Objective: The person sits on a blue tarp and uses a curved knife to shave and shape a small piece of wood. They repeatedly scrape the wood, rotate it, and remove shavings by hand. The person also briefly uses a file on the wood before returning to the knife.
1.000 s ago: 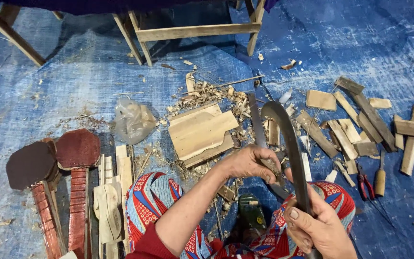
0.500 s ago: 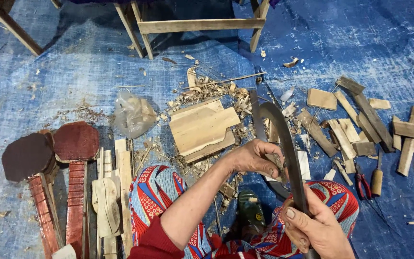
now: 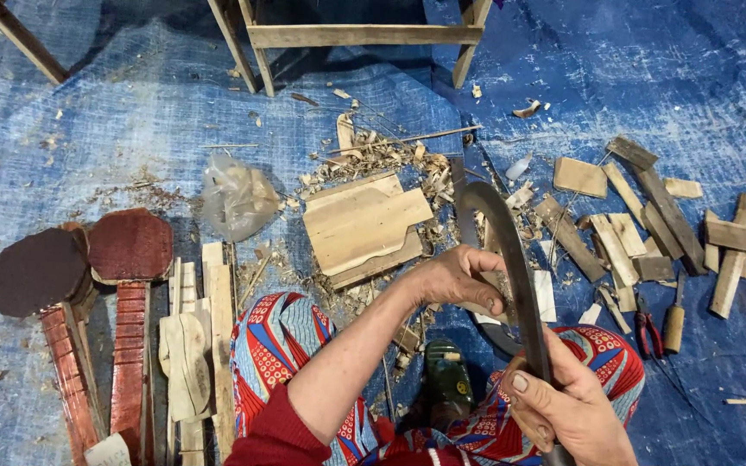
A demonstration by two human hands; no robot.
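Left hand (image 3: 455, 280) now sits lower and nearer red-and-blue patterned knees (image 3: 304, 345) than a second ago, further from cut plank (image 3: 364, 224); fingers curled over small wood piece (image 3: 485, 298) against curved blade (image 3: 511, 259). Blade tip now nearer plank's right edge, sweeping up from right hand (image 3: 563, 406). Right hand's thumb shows more plainly on handle. Whole view shifted slightly: plank sits a little lower in picture.

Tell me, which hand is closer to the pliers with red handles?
The right hand. It grips the curved blade's handle just left of the red-handled pliers. The left hand holds a wood piece farther left, beyond the blade.
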